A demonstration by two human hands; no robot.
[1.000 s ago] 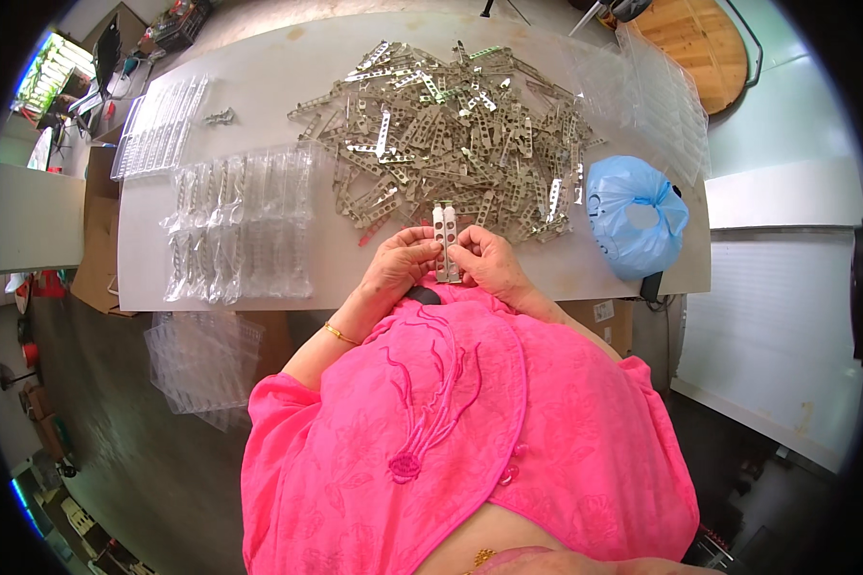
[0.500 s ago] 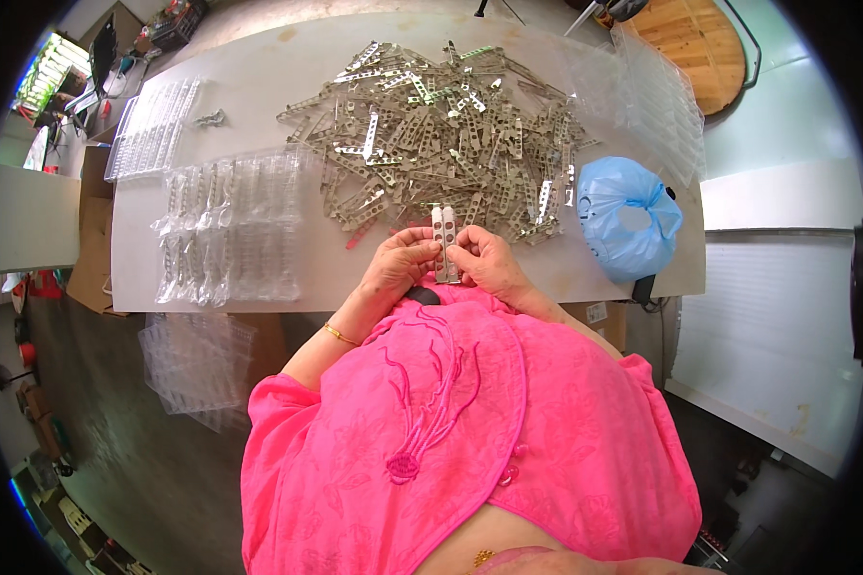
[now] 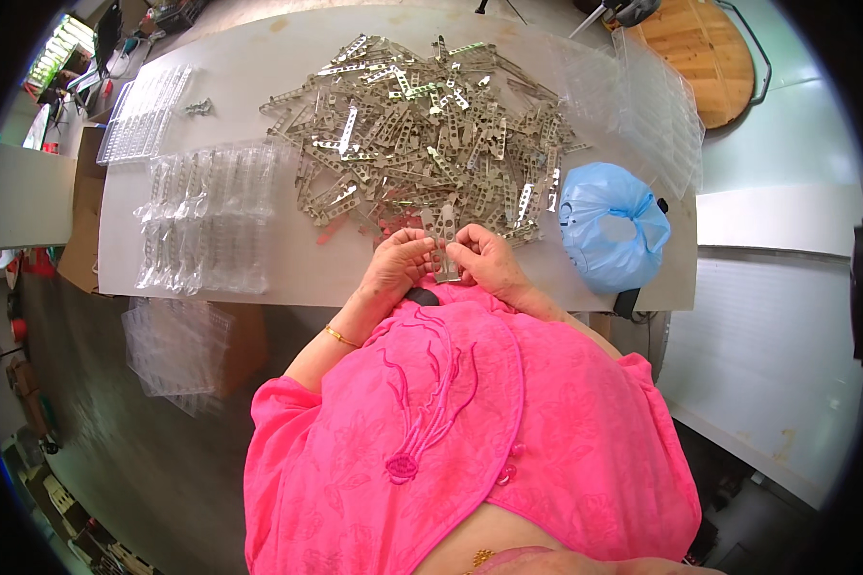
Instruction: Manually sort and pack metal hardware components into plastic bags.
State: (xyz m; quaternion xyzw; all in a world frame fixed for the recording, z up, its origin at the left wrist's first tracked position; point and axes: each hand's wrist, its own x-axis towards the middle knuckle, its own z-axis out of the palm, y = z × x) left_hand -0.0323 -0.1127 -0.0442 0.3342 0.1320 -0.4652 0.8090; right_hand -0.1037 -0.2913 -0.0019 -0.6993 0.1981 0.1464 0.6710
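Close to the table's near edge, two slim metal strips with round holes (image 3: pixel 448 222) stand side by side between my hands. My left hand (image 3: pixel 400 263) pinches the left strip with thumb and fingers. On the other side my right hand (image 3: pixel 488 260) grips the right strip low down, thumb in front. The fingers cover part of the strips' lower half. Just beyond them lies a big loose heap of similar perforated metal strips (image 3: pixel 422 125), tangled and pointing every way.
Left on the table (image 3: pixel 307 283) are bagged clear plastic trays (image 3: pixel 206 220) and a stack of clear trays (image 3: pixel 149 110). More clear trays (image 3: pixel 657 105) lie at the far right. A blue plastic bag (image 3: pixel 614 230) sits on the right. Below the left edge are clear plastic sheets (image 3: pixel 177 350).
The two strips have tilted and spread slightly apart, and their faces look duller. Both hands keep their hold in nearly the same place. The view has shifted a little.
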